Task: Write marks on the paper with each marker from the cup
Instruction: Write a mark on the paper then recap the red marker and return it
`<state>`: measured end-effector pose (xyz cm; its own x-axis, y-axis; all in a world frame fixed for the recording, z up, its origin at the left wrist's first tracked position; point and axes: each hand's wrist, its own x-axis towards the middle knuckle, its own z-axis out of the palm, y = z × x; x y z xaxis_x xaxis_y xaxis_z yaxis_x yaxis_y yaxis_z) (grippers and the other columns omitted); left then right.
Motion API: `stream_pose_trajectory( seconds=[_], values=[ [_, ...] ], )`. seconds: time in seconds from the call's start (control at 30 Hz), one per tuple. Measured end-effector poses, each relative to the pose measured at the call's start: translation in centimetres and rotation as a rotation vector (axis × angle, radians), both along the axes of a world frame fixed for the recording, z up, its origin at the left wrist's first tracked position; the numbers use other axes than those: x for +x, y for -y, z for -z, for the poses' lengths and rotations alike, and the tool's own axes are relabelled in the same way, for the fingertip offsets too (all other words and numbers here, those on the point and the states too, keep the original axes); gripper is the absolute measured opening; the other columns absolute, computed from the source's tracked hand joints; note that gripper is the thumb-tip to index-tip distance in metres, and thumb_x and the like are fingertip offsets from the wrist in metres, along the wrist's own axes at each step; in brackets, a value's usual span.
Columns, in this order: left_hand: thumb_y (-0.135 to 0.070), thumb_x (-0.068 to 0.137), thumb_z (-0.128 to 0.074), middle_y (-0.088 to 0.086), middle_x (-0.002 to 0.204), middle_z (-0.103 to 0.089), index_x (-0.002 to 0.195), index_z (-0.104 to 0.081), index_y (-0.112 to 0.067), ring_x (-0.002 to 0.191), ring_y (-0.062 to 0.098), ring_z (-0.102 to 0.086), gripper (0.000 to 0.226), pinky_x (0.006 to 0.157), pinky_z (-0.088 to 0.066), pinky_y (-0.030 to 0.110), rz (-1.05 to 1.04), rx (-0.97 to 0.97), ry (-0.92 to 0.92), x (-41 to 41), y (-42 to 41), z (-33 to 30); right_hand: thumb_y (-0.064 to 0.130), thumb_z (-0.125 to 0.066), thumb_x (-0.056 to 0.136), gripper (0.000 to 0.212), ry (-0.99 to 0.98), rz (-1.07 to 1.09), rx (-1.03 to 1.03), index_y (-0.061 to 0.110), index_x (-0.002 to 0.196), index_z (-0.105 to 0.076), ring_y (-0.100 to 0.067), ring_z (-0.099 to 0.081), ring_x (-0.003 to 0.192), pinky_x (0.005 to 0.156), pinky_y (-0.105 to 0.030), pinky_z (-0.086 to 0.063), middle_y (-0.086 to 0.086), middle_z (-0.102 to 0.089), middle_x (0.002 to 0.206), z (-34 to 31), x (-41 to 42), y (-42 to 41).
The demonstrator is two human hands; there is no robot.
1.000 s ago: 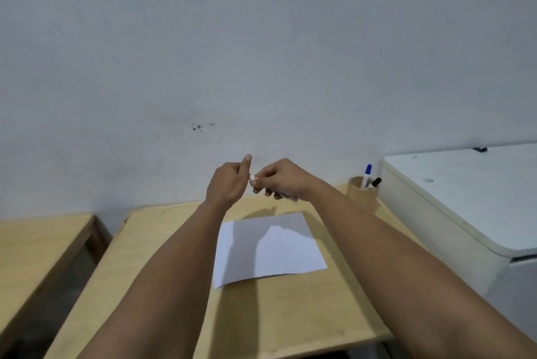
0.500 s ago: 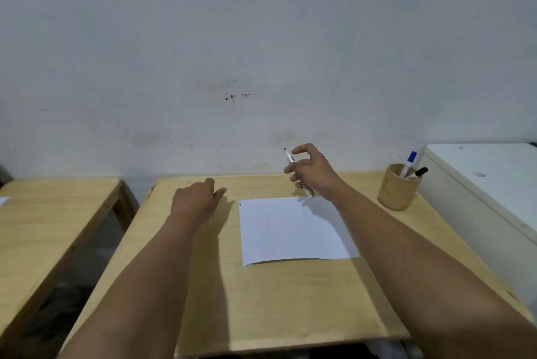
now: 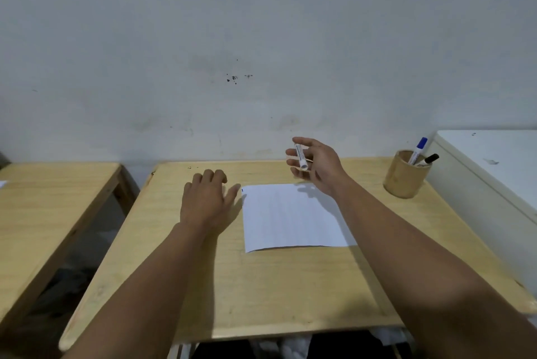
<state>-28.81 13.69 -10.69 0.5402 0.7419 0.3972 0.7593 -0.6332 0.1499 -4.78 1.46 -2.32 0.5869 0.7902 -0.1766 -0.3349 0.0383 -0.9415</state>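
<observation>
A white sheet of paper (image 3: pixel 290 216) lies on the wooden table (image 3: pixel 261 286), with a tiny blue mark at its far left corner. My right hand (image 3: pixel 316 167) hovers above the paper's far edge and holds a white-barrelled marker (image 3: pixel 300 156) loosely between its fingers. My left hand (image 3: pixel 207 199) rests palm down on the table just left of the paper, fingers curled under; anything inside it is hidden. A round wooden cup (image 3: pixel 405 175) at the far right holds a blue-capped marker (image 3: pixel 418 149) and a black-capped marker (image 3: pixel 428 159).
A second wooden table (image 3: pixel 43 199) stands to the left across a gap. A white cabinet-like unit (image 3: pixel 494 161) sits against the table's right side, just behind the cup. A plain wall runs along the table's far edge.
My hands were together at the marker, then parted. The left hand dropped onto the table beside the paper. The right hand kept the marker and turned it in its fingers.
</observation>
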Motion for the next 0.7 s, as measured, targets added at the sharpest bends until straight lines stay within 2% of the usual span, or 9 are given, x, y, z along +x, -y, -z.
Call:
stream_pose_trajectory(
  seconds=[0.07, 0.17, 0.23, 0.27, 0.33, 0.4, 0.53, 0.63, 0.7],
  values=[
    [-0.067, 0.09, -0.045, -0.015, 0.113, -0.06, 0.107, -0.067, -0.031, 0.1, 0.019, -0.05, 0.046, 0.077, -0.034, 0.034, 0.077, 0.066, -0.046, -0.4, 1.5, 0.0, -0.005, -0.049, 0.103, 0.033, 0.011, -0.024, 0.025, 0.014, 0.116, -0.073, -0.024, -0.076, 0.073, 0.063, -0.032, -0.06, -0.015, -0.078, 0.104, 0.2, -0.5, 0.0],
    [-0.062, 0.088, -0.056, -0.01, 0.113, -0.067, 0.11, -0.068, -0.025, 0.102, 0.019, -0.06, 0.045, 0.078, -0.048, 0.035, 0.221, -0.063, 0.083, -1.5, 4.2, -0.5, 0.018, -0.073, 0.101, 0.011, 0.113, -0.026, 0.015, 0.015, 0.112, -0.071, -0.017, -0.071, 0.066, 0.058, -0.026, -0.057, -0.007, -0.074, 0.089, 0.6, -1.8, -0.1],
    [-0.068, 0.086, -0.056, -0.007, 0.125, -0.067, 0.12, -0.066, -0.024, 0.114, 0.02, -0.06, 0.056, 0.086, -0.051, 0.036, 0.254, -0.134, 0.029, -2.1, 5.2, -0.7, 0.038, -0.071, 0.101, 0.022, 0.187, 0.013, -0.014, 0.016, 0.104, -0.071, -0.013, -0.065, 0.056, 0.053, -0.023, -0.052, -0.003, -0.068, 0.075, 0.8, -2.8, -0.7],
    [-0.073, 0.085, -0.052, -0.005, 0.137, -0.063, 0.129, -0.063, -0.025, 0.125, 0.021, -0.057, 0.066, 0.095, -0.05, 0.038, 0.255, -0.165, -0.033, -2.3, 5.3, -0.6, 0.042, -0.067, 0.103, 0.027, 0.209, 0.021, -0.03, 0.015, 0.102, -0.072, -0.012, -0.062, 0.053, 0.051, -0.022, -0.05, -0.003, -0.066, 0.07, 0.9, -3.3, -1.0],
    [-0.081, 0.083, -0.045, -0.002, 0.157, -0.048, 0.146, -0.052, -0.027, 0.145, 0.022, -0.042, 0.083, 0.112, -0.039, 0.044, 0.239, -0.228, -0.152, -2.7, 5.3, -0.3, 0.037, -0.062, 0.105, 0.027, 0.243, 0.0, -0.054, 0.013, 0.105, -0.075, -0.013, -0.06, 0.053, 0.053, -0.023, -0.048, -0.005, -0.069, 0.07, 1.5, -4.4, -1.7],
    [-0.086, 0.083, -0.042, -0.002, 0.165, -0.037, 0.154, -0.043, -0.028, 0.153, 0.022, -0.03, 0.091, 0.12, -0.028, 0.045, 0.232, -0.235, -0.185, -2.8, 5.3, 0.2, 0.031, -0.064, 0.102, 0.023, 0.285, -0.042, -0.058, 0.015, 0.109, -0.078, -0.017, -0.063, 0.059, 0.056, -0.027, -0.051, -0.007, -0.075, 0.077, 2.5, -5.5, -2.4],
    [-0.087, 0.082, -0.041, -0.003, 0.166, -0.033, 0.156, -0.039, -0.031, 0.156, 0.02, -0.023, 0.093, 0.123, -0.022, 0.043, 0.227, -0.237, -0.144, -2.9, 5.4, 0.9, 0.045, -0.072, 0.095, 0.03, 0.381, -0.061, -0.123, 0.017, 0.09, -0.082, -0.019, -0.062, 0.062, 0.056, -0.031, -0.05, -0.004, -0.073, 0.071, 4.6, -7.7, -3.9],
    [-0.088, 0.081, -0.041, -0.003, 0.167, -0.033, 0.156, -0.039, -0.031, 0.156, 0.019, -0.023, 0.094, 0.123, -0.021, 0.044, 0.229, -0.246, -0.117, -2.8, 5.2, 1.2, 0.03, -0.068, 0.094, 0.017, 0.402, -0.048, -0.131, 0.019, 0.088, -0.079, -0.019, -0.061, 0.061, 0.054, -0.028, -0.046, -0.004, -0.071, 0.071, 6.4, -8.4, -4.7],
    [-0.09, 0.081, -0.037, -0.004, 0.168, -0.029, 0.157, -0.036, -0.032, 0.157, 0.019, -0.02, 0.096, 0.124, -0.02, 0.044, 0.24, -0.253, -0.136, -3.0, 4.8, 1.4, 0.03, -0.072, 0.094, 0.017, 0.436, -0.039, -0.136, 0.016, 0.085, -0.078, -0.018, -0.062, 0.061, 0.053, -0.028, -0.048, -0.003, -0.071, 0.072, 7.2, -8.5, -4.9]
  ],
)
